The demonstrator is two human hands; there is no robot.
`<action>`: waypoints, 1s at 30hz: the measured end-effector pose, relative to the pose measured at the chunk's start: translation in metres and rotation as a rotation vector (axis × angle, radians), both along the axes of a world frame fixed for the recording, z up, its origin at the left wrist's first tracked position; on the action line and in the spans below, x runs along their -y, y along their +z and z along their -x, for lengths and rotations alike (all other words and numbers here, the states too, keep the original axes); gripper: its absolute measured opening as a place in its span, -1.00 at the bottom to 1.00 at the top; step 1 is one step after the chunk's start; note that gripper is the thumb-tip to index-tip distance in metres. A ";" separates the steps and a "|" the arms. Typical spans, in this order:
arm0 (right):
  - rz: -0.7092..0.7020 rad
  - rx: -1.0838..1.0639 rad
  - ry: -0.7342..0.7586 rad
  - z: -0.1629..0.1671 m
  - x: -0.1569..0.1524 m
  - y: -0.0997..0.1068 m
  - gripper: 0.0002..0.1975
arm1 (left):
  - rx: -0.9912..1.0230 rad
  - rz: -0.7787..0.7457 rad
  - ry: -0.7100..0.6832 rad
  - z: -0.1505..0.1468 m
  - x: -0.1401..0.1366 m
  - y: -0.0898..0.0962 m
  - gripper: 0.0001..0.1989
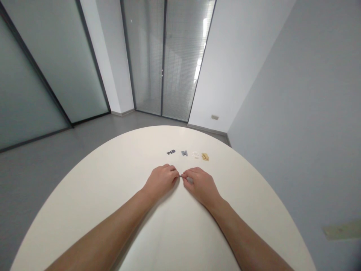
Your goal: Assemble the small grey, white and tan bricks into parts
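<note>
My left hand [163, 177] and my right hand [199, 183] meet near the middle of the white round table [180, 241]. Both are closed in a pinch, fingertips almost touching. Between them shows a tiny grey piece [181, 175], too small to name and mostly hidden by the fingers. Just beyond the hands lie small groups of pieces in a row: dark ones [171, 152], blue-grey ones [184, 153], white ones [195, 154] and tan-yellow ones [205, 156]. Neither hand touches these groups.
The table's curved far edge [166, 126] lies behind the pieces. Past it are a grey floor [98, 130], a glass door with blinds [180, 64], frosted glass panels [64, 56] and a pale wall [304, 113] on the right.
</note>
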State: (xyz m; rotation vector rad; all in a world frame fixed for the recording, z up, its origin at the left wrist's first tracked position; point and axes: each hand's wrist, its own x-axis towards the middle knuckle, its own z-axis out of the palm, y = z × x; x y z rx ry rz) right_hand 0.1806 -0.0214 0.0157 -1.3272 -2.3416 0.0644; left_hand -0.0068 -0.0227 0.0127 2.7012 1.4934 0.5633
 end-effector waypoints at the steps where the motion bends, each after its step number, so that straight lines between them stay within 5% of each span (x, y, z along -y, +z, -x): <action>1: 0.002 0.018 0.001 0.000 0.000 0.001 -0.84 | -0.021 -0.011 -0.016 0.001 0.000 0.000 -0.78; 30: 0.060 0.129 0.061 -0.005 0.002 0.002 -0.75 | -0.107 -0.053 -0.068 0.003 -0.002 0.001 -0.76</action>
